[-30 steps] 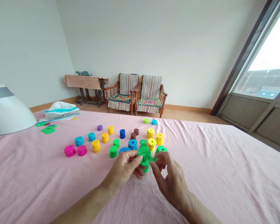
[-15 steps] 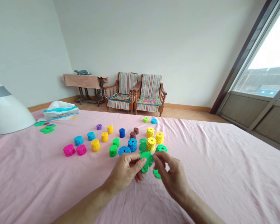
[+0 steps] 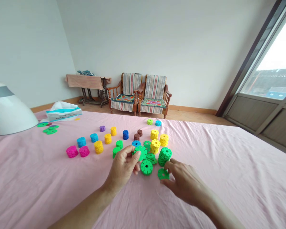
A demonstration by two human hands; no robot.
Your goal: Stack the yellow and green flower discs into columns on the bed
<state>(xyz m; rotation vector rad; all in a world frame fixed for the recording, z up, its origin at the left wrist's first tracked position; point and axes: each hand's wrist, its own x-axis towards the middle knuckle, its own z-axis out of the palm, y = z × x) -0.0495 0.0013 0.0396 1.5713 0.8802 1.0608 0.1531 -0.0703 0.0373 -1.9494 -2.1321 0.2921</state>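
My left hand (image 3: 123, 167) pinches a green toothed plastic disc (image 3: 141, 152) upright between thumb and fingers, just above the pink cloth (image 3: 50, 178). A second green disc (image 3: 146, 167) lies flat right beside that hand. My right hand (image 3: 184, 182) rests low on the cloth, its fingertips touching another flat green disc (image 3: 163, 174). A short stack of green discs (image 3: 165, 156) stands just beyond the right hand. Behind them stand yellow stacks (image 3: 154, 146), blue stacks (image 3: 125, 134) and pink stacks (image 3: 72, 151).
A white domed appliance (image 3: 9, 111) sits at the far left, with a tissue pack (image 3: 64, 111) and loose green discs (image 3: 49, 129) near it. Two wooden armchairs (image 3: 143, 95) and a sewing table (image 3: 89, 83) stand by the far wall. A large window (image 3: 274, 73) is at right.
Both hands have lowered toward the cloth and come apart. The right hand went down onto a flat green disc; another green disc now lies between the hands.
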